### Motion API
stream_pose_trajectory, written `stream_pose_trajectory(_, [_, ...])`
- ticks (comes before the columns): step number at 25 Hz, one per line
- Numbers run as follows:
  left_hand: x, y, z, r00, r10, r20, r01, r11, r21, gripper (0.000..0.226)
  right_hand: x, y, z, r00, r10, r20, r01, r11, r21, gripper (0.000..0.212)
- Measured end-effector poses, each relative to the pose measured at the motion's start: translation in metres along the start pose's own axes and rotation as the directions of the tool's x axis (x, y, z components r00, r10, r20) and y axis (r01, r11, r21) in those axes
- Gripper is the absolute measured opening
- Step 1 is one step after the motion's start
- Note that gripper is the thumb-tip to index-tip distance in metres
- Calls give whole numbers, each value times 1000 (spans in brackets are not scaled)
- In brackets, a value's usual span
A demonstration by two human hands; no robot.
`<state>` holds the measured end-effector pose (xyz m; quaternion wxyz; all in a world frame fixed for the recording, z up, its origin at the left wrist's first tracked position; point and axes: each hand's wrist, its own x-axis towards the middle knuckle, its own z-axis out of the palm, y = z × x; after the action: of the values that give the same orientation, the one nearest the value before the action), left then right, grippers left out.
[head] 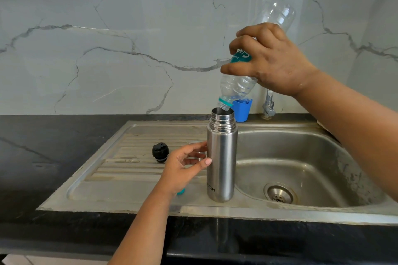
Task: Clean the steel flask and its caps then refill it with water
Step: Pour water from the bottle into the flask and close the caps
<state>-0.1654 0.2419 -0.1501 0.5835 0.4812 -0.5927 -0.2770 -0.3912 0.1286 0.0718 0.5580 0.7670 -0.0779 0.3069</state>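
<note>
The steel flask stands upright and uncapped on the drainboard, at the edge of the sink basin. My left hand steadies it from the left, thumb and fingertips touching its side. My right hand grips a clear plastic water bottle, tipped mouth-down over the flask's opening. The bottle's teal-ringed neck sits just above the flask's rim. A black inner cap lies on the drainboard to the left. A small teal bottle cap peeks out beneath my left wrist.
The steel sink with its drain lies to the right. A blue cup and a tap stand behind the flask against the marble wall. Black countertop surrounds the sink.
</note>
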Motion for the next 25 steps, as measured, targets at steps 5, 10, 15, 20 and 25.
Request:
stream_pose_trajectory(5, [-1,-1,0,1000,6,-4,-6,1000,-8,47,-5,-3,3,997,50,-62,-51,999,-9,35])
stream_pose_trajectory(10, [0,9,-5,999,-27,-24,26,999,-39,45,-18,-9,-7,913,306,271,-363,911,194,50])
stream_pose_trajectory(15, [-14,11,-20,945,-252,-208,324,814,483,58,-66,-56,-29,365,447,817,-931,175,320,74])
stream_pose_trajectory(20, [-42,-1,-10,878,-395,-271,454,504,735,67,-95,-116,-68,239,234,942,-820,-472,325,68])
stream_pose_trajectory(25, [-45,-7,-2,875,-415,-251,437,451,778,48,-92,-171,-100,394,24,919,-654,-695,298,82])
